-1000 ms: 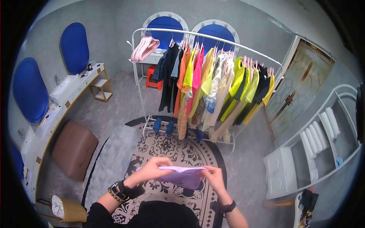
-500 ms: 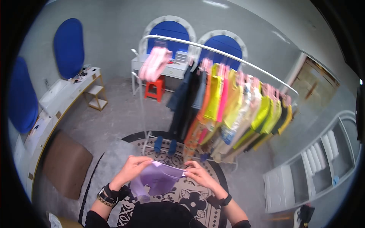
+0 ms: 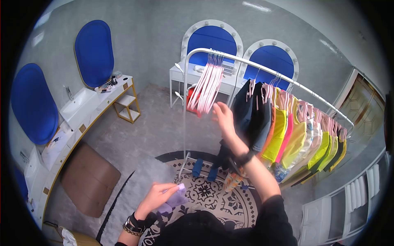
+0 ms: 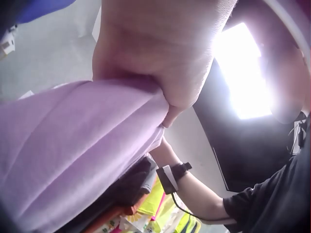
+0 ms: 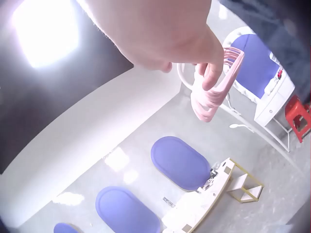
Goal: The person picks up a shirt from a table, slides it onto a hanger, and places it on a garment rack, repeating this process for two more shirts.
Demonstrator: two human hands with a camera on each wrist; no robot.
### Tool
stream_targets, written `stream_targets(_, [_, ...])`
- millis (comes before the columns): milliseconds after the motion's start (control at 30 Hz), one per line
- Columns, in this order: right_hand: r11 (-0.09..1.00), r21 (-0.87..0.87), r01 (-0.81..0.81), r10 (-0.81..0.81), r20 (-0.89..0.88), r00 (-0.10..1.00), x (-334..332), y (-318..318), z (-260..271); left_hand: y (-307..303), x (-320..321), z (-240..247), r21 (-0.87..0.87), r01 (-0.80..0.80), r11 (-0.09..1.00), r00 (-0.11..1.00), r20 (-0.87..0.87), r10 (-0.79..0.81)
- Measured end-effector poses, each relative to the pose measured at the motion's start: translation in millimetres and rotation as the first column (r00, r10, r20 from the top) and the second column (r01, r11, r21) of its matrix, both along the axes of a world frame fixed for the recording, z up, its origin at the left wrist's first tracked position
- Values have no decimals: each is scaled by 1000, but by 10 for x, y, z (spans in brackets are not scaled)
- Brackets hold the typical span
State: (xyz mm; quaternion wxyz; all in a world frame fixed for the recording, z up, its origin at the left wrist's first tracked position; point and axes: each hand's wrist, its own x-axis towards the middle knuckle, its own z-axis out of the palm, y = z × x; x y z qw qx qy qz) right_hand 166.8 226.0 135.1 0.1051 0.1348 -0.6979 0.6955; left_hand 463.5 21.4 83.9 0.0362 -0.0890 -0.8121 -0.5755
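My left hand (image 3: 154, 197) grips a piece of lavender cloth (image 3: 179, 198) by its top edge, low in front of my body. Up close in the left wrist view, the same soft lavender fabric (image 4: 82, 141) hangs in long folds from the fingers. My right hand (image 3: 225, 122) is raised toward the rack, its fingers loosely bent beside the lower ends of a bunch of pink hangers (image 3: 208, 88). These hangers (image 5: 232, 73) overlap the fingertips in the right wrist view, and no hanger is off the rail.
The white clothes rack (image 3: 262, 67) carries dark and brightly coloured garments right of the bare hangers. Blue slippers (image 3: 197, 167) sit on its lower shelf. A brown ottoman (image 3: 90, 180) and a sink counter (image 3: 96, 104) line the left side. A red stool (image 5: 297, 116) stands behind the rack.
My right hand has let go of the lavender cloth and moved up and forward to the pink hangers. The left hand keeps its hold. The rack appears nearer.
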Motion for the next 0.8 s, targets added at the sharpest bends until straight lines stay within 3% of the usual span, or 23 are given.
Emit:
stream_targets(33, [998, -38, 50, -50, 15, 999, -328, -96, -44, -59, 3, 7, -24, -62, 998, 998, 12, 62])
stream_targets(100, [996, -57, -71, 77, 115, 990, -778, -176, -52, -166, 6, 36, -56, -133, 990, 991, 13, 134])
stream_targets(167, [995, -59, -82, 88, 98, 991, -970, -235, -124, -248, 15, 38, -3, -222, 975, 972, -78, 221])
stream_targets(233, [995, -45, -93, 96, 90, 991, -1030, -248, -159, -348, 12, -3, -34, -248, 968, 967, -58, 246])
stream_targets(300, [981, 155, 115, -100, -99, 990, -1043, -215, -190, -383, 36, -31, -40, -297, 954, 955, -11, 296])
stream_targets(333, [969, 163, 186, -160, -163, 974, -1036, -191, -188, -394, 33, -65, -18, -292, 956, 956, -18, 292])
stream_targets(433, [943, 272, 194, -151, -171, 974, -846, -46, 28, -415, 18, -144, 5, -272, 962, 962, 7, 272])
stream_targets(567, [961, 156, 229, -210, -130, 969, -672, 28, 211, -450, -76, -341, -19, -199, 980, 979, 28, 200])
stream_targets(700, [925, 216, 312, -258, -244, 935, -680, 144, 263, -412, -122, -328, 12, -148, 989, 987, 60, 147])
stream_targets(800, [906, 260, 335, -277, -235, 932, -553, 191, 336, -382, -132, -358, 27, -125, 992, 990, 71, 122])
